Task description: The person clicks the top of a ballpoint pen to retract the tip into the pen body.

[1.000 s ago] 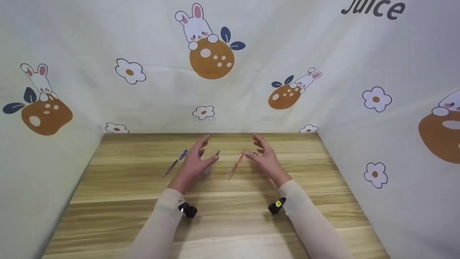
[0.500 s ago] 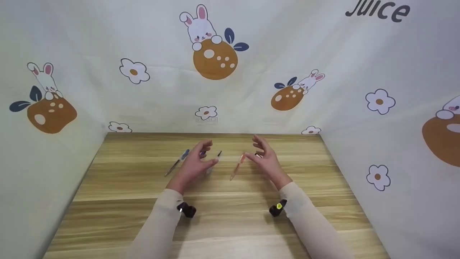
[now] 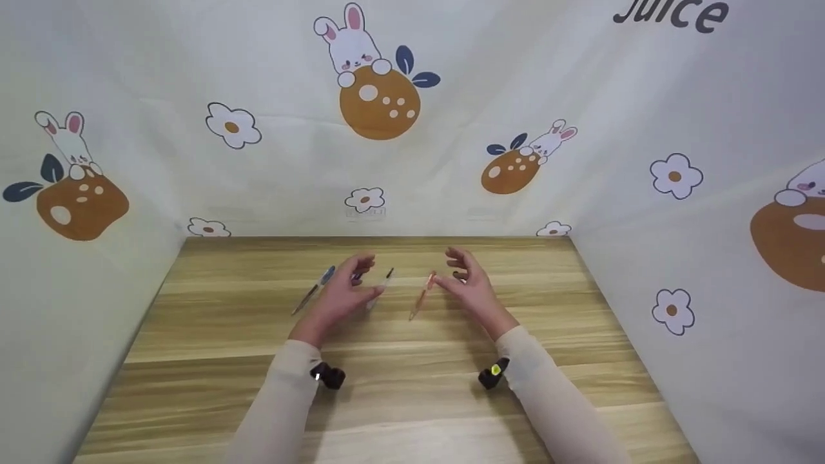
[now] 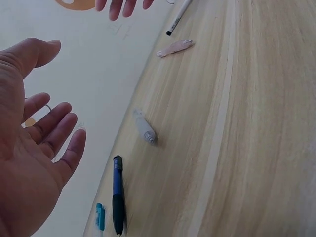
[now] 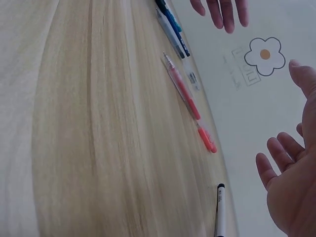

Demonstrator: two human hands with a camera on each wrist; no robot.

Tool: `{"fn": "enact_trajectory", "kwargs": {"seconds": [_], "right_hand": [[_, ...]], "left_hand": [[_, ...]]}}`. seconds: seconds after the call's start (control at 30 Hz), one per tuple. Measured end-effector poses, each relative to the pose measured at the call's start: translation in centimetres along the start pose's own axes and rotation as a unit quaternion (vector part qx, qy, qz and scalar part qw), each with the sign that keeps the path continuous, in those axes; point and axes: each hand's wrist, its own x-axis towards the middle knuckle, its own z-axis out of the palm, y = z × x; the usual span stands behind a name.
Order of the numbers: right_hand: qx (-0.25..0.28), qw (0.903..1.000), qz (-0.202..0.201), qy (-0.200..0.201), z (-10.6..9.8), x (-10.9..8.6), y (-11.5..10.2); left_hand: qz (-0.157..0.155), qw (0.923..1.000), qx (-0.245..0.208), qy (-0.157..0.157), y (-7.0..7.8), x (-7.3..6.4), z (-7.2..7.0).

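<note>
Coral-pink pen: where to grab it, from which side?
Coral-pink pen: probably mid-barrel, right hand coming from above and pinching across its width. It's slim, lies flat, and bare tabletop shows along both long sides.

Orange pen (image 5: 188, 98), clear pen (image 4: 144, 128), dark-blue pen (image 4: 118, 192), white pen (image 5: 220, 212), lying apart

The pink pen (image 3: 422, 298) lies on the table (image 3: 412, 412). Left of it — nearest first — come a clear pen (image 3: 388, 278), the left hand (image 3: 345, 290) and a blue pen (image 3: 314, 290). Right of it, the right hand (image 3: 474, 283) — thumb near its far end. Behind it, cloth (image 3: 290, 174).
</note>
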Motion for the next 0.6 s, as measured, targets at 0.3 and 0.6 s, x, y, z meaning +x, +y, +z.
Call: {"fn": "enact_trajectory", "kwargs": {"seconds": [0.3, 0.6], "right_hand": [[-0.016, 0.9998, 0.007, -0.007, 1.0, 0.2, 0.5], [-0.002, 0.9995, 0.016, -0.027, 2.1, 0.5, 0.2]], "left_hand": [[-0.018, 0.9992, 0.034, -0.013, -0.1, -0.4, -1.0], [-0.024, 0.9969, 0.072, -0.019, -0.9, -0.9, -2.4]]}}
